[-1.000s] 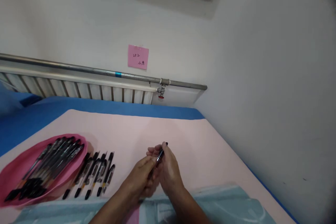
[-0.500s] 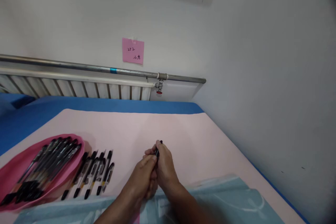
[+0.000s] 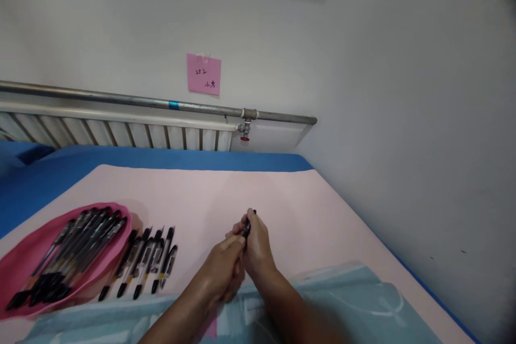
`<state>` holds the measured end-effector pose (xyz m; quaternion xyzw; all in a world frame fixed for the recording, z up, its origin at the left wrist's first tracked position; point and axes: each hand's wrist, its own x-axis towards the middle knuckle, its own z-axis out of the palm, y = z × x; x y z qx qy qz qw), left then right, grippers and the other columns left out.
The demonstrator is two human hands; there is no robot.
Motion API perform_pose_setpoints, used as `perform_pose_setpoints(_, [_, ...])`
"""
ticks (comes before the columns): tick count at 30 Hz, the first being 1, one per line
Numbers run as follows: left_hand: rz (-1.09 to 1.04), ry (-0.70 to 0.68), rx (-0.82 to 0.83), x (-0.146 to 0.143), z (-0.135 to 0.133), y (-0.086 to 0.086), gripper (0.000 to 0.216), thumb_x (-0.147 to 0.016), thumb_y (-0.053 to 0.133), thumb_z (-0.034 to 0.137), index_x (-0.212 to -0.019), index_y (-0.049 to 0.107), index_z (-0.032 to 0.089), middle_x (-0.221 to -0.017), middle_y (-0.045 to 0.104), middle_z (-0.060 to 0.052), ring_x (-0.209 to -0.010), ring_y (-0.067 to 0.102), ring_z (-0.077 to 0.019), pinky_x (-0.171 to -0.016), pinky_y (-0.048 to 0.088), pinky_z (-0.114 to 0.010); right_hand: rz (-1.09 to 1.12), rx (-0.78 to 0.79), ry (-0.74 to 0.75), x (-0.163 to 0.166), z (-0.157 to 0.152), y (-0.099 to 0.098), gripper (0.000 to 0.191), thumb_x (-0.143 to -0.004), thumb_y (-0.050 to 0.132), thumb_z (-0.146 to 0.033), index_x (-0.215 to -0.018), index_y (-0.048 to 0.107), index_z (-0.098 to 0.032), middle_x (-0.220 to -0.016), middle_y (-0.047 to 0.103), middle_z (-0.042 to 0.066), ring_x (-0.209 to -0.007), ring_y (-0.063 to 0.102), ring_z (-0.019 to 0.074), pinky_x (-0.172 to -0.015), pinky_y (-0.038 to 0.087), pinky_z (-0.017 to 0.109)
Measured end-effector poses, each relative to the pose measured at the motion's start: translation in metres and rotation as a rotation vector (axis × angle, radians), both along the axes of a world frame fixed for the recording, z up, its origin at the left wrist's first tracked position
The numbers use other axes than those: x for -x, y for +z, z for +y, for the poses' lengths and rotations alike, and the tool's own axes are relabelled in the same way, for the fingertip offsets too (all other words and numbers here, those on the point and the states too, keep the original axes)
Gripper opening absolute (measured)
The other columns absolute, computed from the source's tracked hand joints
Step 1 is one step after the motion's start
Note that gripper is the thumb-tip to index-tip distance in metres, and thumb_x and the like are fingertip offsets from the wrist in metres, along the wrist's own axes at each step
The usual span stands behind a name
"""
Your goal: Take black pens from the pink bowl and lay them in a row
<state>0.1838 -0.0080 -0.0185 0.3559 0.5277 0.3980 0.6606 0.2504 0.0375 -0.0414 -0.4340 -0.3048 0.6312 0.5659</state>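
the person's l. hand (image 3: 221,270) is gripping the lower part of a black pen (image 3: 246,228), and the r. hand (image 3: 257,247) is closing round its upper part, thumb near the top end. fingers are hiding most of it, so can't tell its full shape. both hands are holding it over the tabletop (image 3: 193,188), near the light blue cloth (image 3: 346,301) at the front edge. to the l., a row of loose pens (image 3: 141,264) w/ black ends is lying just beside a pink basket (image 3: 18,258), where more pens (image 3: 91,242) are resting in a pile. a pink note (image 3: 203,75) is hanging on the wall above the pipe (image 3: 133,101).
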Motion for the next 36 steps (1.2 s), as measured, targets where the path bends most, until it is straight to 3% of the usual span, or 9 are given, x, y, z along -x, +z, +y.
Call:
perform_pose_setpoints(3, [-0.019, -0.016, 0.017, 0.001, 0.0, -0.002, 0.044, -0.067, 0.047, 0.062, -0.078, 0.048, 0.02, -0.035, 0.033, 0.012, -0.022, 0.024, -0.0044, -0.026, 0.017, -0.016, 0.118, 0.123, -0.04, -0.004, 0.01, 0.006, 0.029, -0.073, 0.055, -0.047, -0.067, 0.048, -0.019, -0.052, 0.057, 0.0, -0.047, 0.056, 0.0149, -0.047, 0.043, 0.027])
perform_pose_setpoints(9, [-0.021, 0.038, 0.047, 0.02, 0.005, -0.003, 0.043, -0.073, 0.045, 0.054, -0.101, 0.052, 0.021, -0.042, 0.028, 0.013, -0.028, 0.018, -0.003, -0.029, 0.011, -0.014, 0.145, -0.05, -0.252, -0.04, 0.036, 0.014, 0.015, -0.064, 0.064, -0.028, -0.069, 0.055, -0.017, -0.066, 0.059, -0.001, -0.058, 0.056, 0.0105, -0.055, 0.046, 0.023])
perform_pose_setpoints(13, [-0.007, 0.088, 0.011, 0.027, 0.008, -0.003, 0.042, -0.072, 0.048, 0.052, -0.099, 0.053, 0.021, -0.048, 0.034, 0.011, -0.031, 0.022, -0.0029, -0.031, 0.012, -0.015, -0.05, -0.136, -0.084, -0.044, 0.031, 0.017, 0.018, -0.061, 0.064, -0.022, -0.076, 0.056, -0.018, -0.061, 0.057, -0.003, -0.048, 0.05, 0.0089, -0.045, 0.041, 0.021])
perform_pose_setpoints(18, [0.168, 0.112, -0.191, 0.024, 0.006, -0.008, 0.038, -0.074, 0.048, 0.05, -0.093, 0.055, 0.018, -0.048, 0.038, 0.009, -0.037, 0.03, -0.0054, -0.037, 0.02, -0.017, -0.091, -0.091, 0.192, -0.021, 0.008, 0.021, 0.025, -0.064, 0.068, -0.032, -0.064, 0.048, -0.018, -0.047, 0.041, -0.009, -0.037, 0.034, 0.0045, -0.037, 0.031, 0.018])
perform_pose_setpoints(23, [0.422, 0.107, -0.363, 0.023, 0.002, -0.008, 0.029, -0.08, 0.044, 0.044, -0.091, 0.057, 0.02, -0.053, 0.043, 0.006, -0.051, 0.042, -0.0099, -0.05, 0.031, -0.02, -0.214, -0.134, 0.093, -0.015, 0.004, 0.02, 0.025, -0.063, 0.069, -0.035, -0.063, 0.053, -0.017, -0.044, 0.041, -0.009, -0.036, 0.035, 0.0053, -0.036, 0.029, 0.019])
perform_pose_setpoints(28, [0.631, 0.134, -0.422, 0.024, 0.0, -0.002, 0.022, -0.081, 0.043, 0.038, -0.089, 0.057, 0.022, -0.058, 0.049, 0.005, -0.055, 0.045, -0.0116, -0.056, 0.031, -0.022, -0.269, -0.144, 0.095, -0.017, 0.004, 0.019, 0.022, -0.065, 0.067, -0.035, -0.062, 0.055, -0.016, -0.042, 0.041, -0.008, -0.036, 0.036, 0.0062, -0.037, 0.028, 0.02])
perform_pose_setpoints(31, [0.597, 0.13, -0.401, 0.023, -0.001, -0.001, 0.021, -0.08, 0.045, 0.037, -0.085, 0.058, 0.022, -0.056, 0.049, 0.005, -0.054, 0.045, -0.0115, -0.054, 0.03, -0.021, -0.274, -0.144, 0.09, -0.017, 0.002, 0.02, 0.019, -0.065, 0.066, -0.033, -0.064, 0.056, -0.016, -0.042, 0.042, -0.007, -0.036, 0.037, 0.0067, -0.036, 0.027, 0.02])
perform_pose_setpoints(36, [0.343, 0.122, -0.322, 0.022, 0.0, -0.004, 0.024, -0.078, 0.049, 0.041, -0.079, 0.057, 0.019, -0.05, 0.043, 0.006, -0.048, 0.04, -0.0089, -0.046, 0.028, -0.019, -0.179, -0.129, 0.109, -0.018, 0.003, 0.021, 0.016, -0.063, 0.067, -0.029, -0.065, 0.056, -0.016, -0.044, 0.042, -0.007, -0.037, 0.035, 0.006, -0.036, 0.025, 0.019])
